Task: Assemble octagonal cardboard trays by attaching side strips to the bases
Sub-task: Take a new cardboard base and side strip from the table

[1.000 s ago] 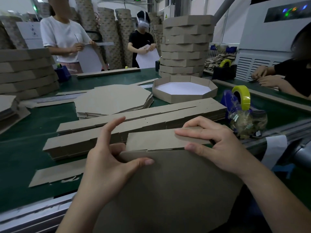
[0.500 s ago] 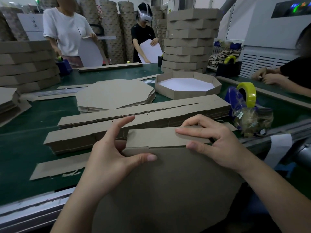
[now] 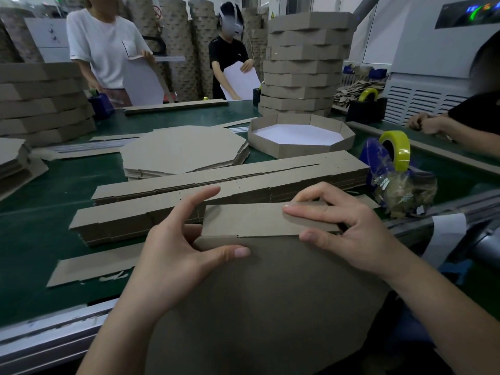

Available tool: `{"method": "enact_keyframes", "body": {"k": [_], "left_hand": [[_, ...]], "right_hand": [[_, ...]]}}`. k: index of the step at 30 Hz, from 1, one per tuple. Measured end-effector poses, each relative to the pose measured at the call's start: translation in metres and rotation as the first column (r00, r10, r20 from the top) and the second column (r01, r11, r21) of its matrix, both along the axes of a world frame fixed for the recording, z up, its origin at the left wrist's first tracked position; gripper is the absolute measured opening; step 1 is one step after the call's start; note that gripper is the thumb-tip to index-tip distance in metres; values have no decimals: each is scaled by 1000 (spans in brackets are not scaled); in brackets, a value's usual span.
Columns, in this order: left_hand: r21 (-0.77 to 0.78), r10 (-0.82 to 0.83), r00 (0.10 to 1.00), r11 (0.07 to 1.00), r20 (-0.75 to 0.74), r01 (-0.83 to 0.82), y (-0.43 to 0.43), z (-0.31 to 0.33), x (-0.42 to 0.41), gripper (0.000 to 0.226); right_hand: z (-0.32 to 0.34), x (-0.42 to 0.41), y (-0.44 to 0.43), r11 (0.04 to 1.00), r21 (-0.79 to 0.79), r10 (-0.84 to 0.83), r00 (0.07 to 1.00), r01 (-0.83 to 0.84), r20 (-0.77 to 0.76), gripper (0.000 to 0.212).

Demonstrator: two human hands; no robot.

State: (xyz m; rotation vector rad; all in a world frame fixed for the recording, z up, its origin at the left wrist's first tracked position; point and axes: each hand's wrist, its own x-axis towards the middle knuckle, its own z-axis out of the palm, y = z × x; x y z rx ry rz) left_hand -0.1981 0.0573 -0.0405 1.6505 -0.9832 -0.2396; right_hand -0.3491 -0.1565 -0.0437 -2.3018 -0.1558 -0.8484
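The large brown octagonal cardboard base (image 3: 270, 307) and the brown cardboard side strip (image 3: 257, 220) look matt and faintly fibrous. The dark green belt surface (image 3: 40, 239) is dull and smooth, edged by a brushed metal rail (image 3: 54, 339). The yellow tape roll (image 3: 397, 150) is glossy plastic.

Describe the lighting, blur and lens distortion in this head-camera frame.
Head view: dim, even indoor light with soft shadows; the left hand, right hand and side strip are sharp; faces are blurred; wide-angle bending curves the conveyor rail and leans the tray stack.
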Motion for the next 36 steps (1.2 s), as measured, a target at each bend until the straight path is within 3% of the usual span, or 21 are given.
{"method": "enact_keyframes", "body": {"k": [8,10,14,18,20,22,26,36], "left_hand": [[18,-56,996,998,69,55,1,-4,4,77],[108,-82,981,992,178,63,2,-4,5,64],[231,-9,868,965,497,-122,4,3,7,45],[365,-223,751,931,622,-26,-4,25,2,45],[437,-327,700,899,635,24,-11,32,0,49],[426,-326,696,904,640,31,-16,32,-1,51],[371,-266,735,928,623,22,-20,22,-4,44],[304,-234,844,949,483,89,-22,16,1,38]], "right_hand": [[2,3,-7,998,-33,41,992,-45,-120,52],[2,4,-8,998,-26,56,989,-61,-137,51],[5,6,-10,996,-29,73,984,-79,-165,49],[6,9,-9,996,7,93,975,-93,-200,47],[5,10,-9,993,45,116,971,-109,-210,44],[6,9,-10,985,139,137,959,-105,-249,37],[8,11,-18,940,332,195,925,-81,-327,30],[14,25,-29,858,486,377,849,-168,-371,33]]}}
